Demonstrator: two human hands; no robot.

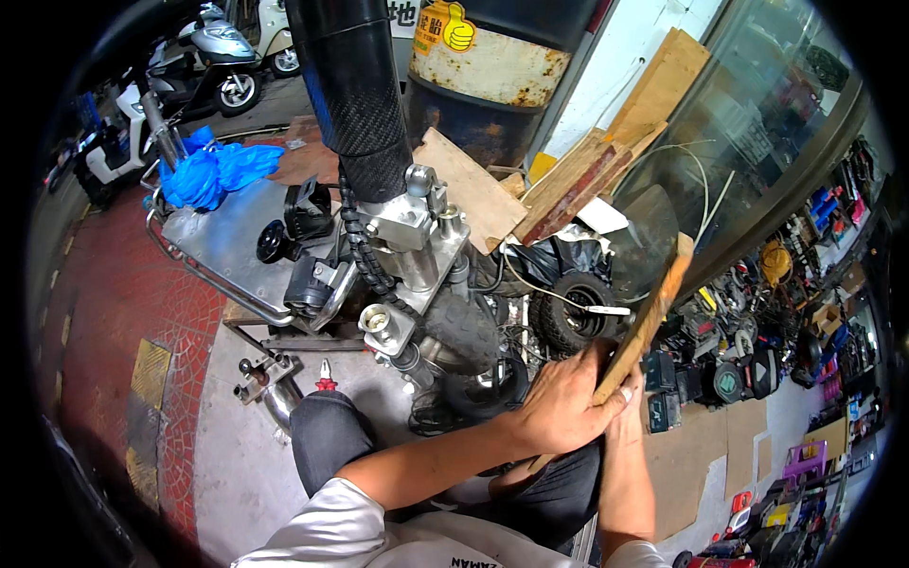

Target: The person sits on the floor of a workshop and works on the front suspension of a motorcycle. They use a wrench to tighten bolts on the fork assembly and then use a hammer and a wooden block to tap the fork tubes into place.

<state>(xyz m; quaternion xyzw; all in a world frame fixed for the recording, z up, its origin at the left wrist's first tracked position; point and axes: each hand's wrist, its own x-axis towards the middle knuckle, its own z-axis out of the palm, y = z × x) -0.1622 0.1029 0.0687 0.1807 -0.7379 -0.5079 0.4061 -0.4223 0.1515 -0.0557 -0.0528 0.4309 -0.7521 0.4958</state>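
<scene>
A long flat wooden strip [651, 317] slants up to the right in front of me. My left hand [557, 405] is closed around its lower part, seen from the back of the hand. Pressed close beside it, my right hand [620, 402] also grips the strip, with the fingers partly hidden. The strip's lower end shows below my hands, near my knee. Beyond my left hand stands a scooter front end with a thick black stem [355, 104], a silver metal clamp block [407, 227] and a black tyre [461, 331]. Neither hand touches it.
Red-handled pliers [326, 376] and a metal fork part [275, 390] lie on the floor at left. Wooden boards [587, 180] lean by a rusty drum [488, 76]. A loose wheel [576, 310] sits ahead; tools and parts crowd the right, beside cardboard [696, 464].
</scene>
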